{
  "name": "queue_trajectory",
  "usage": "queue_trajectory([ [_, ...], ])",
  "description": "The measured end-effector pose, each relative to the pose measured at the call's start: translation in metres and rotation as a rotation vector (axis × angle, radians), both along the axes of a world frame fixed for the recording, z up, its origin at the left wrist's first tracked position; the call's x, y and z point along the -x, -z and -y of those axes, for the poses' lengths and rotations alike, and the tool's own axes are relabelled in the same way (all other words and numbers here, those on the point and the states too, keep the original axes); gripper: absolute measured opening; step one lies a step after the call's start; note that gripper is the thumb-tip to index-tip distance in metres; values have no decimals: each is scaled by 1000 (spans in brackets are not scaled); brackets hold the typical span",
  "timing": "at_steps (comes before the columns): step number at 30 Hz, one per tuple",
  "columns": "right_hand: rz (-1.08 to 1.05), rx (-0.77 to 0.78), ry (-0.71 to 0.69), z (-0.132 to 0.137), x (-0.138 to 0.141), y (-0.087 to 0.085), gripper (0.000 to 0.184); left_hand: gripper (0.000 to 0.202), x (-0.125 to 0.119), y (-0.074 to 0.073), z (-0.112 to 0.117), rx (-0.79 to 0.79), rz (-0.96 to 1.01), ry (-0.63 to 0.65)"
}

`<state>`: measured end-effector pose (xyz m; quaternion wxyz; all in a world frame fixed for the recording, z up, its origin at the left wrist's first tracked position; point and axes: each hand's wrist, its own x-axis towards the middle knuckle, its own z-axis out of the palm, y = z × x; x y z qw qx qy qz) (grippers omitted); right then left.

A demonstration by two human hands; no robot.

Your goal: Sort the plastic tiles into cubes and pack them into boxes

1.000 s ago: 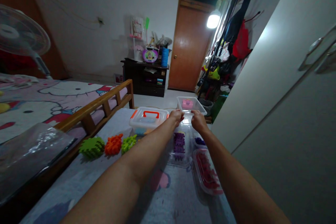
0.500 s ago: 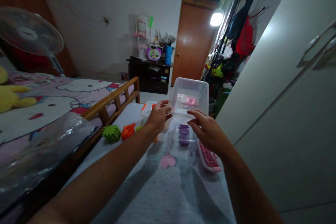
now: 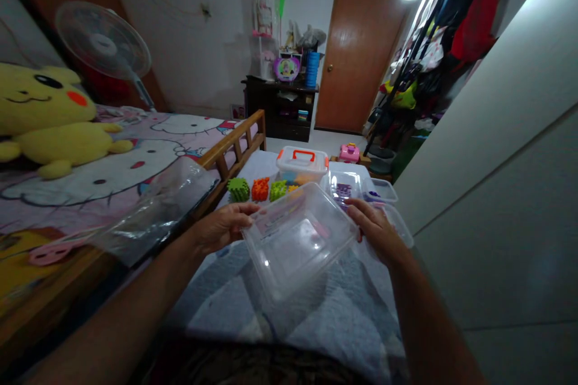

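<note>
A clear plastic box (image 3: 293,252) is held up, tilted, between my two hands over the cloth-covered surface. The fingers of my left hand (image 3: 226,225) pinch its left rim. On the other side, my right hand (image 3: 372,228) grips the right edge. Past the box stands a lidded clear container (image 3: 301,161) with an orange handle. Left of that container sit a green spiky block (image 3: 238,190), an orange one (image 3: 261,189) and a lime one (image 3: 277,190). Purple pieces (image 3: 343,190) show in a clear tray (image 3: 332,180) near my right hand.
At the left is a bed with a wooden rail (image 3: 232,141), a yellow plush toy (image 3: 58,114) and a clear plastic bag (image 3: 162,210). A white cabinet (image 3: 497,204) rises at the right. Farther back are a pink case (image 3: 349,153) and a fan (image 3: 103,45).
The clear box has come from the far end of the surface nearer to me and is now tilted. My right hand now grips it too. The view has shifted left and down.
</note>
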<state>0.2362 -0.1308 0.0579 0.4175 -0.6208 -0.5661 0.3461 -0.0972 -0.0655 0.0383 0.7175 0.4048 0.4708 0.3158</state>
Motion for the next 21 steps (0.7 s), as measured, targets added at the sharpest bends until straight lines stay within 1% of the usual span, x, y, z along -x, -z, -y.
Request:
queue_trajectory([
  [2,-113,67,-74,3,9,18,48,39,0,5,1,20,-26,18],
  [4,-176,101,-97,7,14,35,50,36,-2,10,-1,11,-36,0],
  [7,-223,118,-55,12,15,53,53,37,-6,22,-6,-46,9,-76],
  [9,-257,103,-13,15,16,59,54,39,-9,29,-7,-94,61,-121],
  [12,-305,86,21,18,20,62,55,43,-14,37,-3,-150,121,-162],
  [15,-367,84,33,19,27,61,56,46,-21,40,3,-200,178,-207],
  [18,-431,79,11,17,37,59,53,45,-25,38,11,-205,168,-295],
  [21,-480,85,-39,14,50,55,50,45,-21,31,20,-192,181,-365],
])
